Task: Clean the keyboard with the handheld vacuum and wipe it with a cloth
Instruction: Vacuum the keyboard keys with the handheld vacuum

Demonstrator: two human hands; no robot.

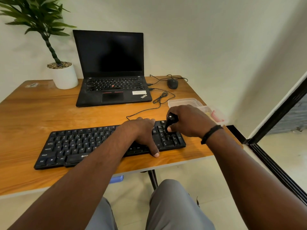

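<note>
A black keyboard lies across the front of the wooden table. My left hand lies flat over its right-centre keys, thumb stretched down past the front edge. My right hand grips a small black handheld vacuum, nozzle pointing down onto the number pad at the keyboard's right end. Most of the vacuum is hidden inside my fist. I see no cloth clearly.
An open black laptop stands behind the keyboard, with a mouse and looped cables to its right. A potted plant stands at the back left. Clear plastic containers sit at the right edge, near a wall and sliding door.
</note>
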